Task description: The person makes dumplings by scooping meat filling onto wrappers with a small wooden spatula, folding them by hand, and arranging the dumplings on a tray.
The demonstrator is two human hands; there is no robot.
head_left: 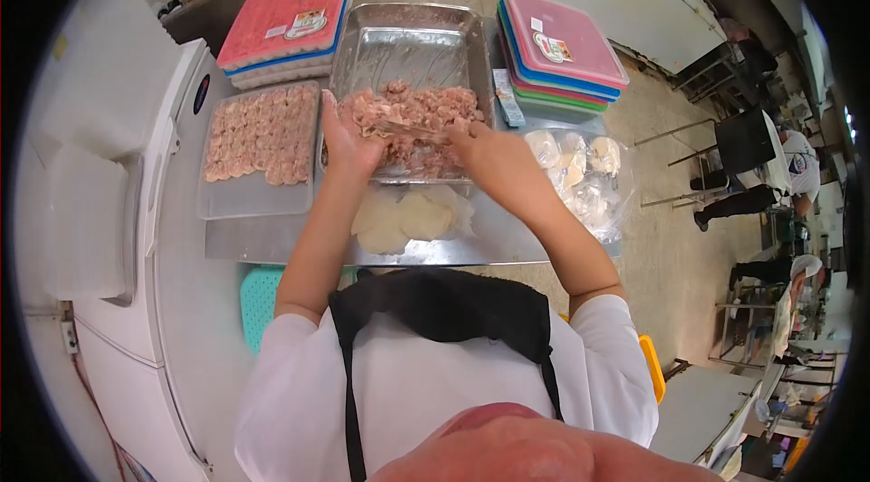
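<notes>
A deep metal tray holds a mound of pinkish ground meat at its near end. My right hand is closed around a thin metal utensil whose flat end reaches left into the meat; its exact kind is unclear. At the tray's near left corner, my left hand is cupped palm up beside the utensil's tip. Meat shows at its fingers, and what it holds is partly hidden. Round pale dough wrappers lie overlapping on the table just in front of me, below my wrists.
Left of the tray, a clear plastic container holds rows of meat-filled dumplings. Stacked lidded containers stand behind, red-topped and pink-topped. Bagged wrappers lie right. A white refrigerator borders the left; people work far right.
</notes>
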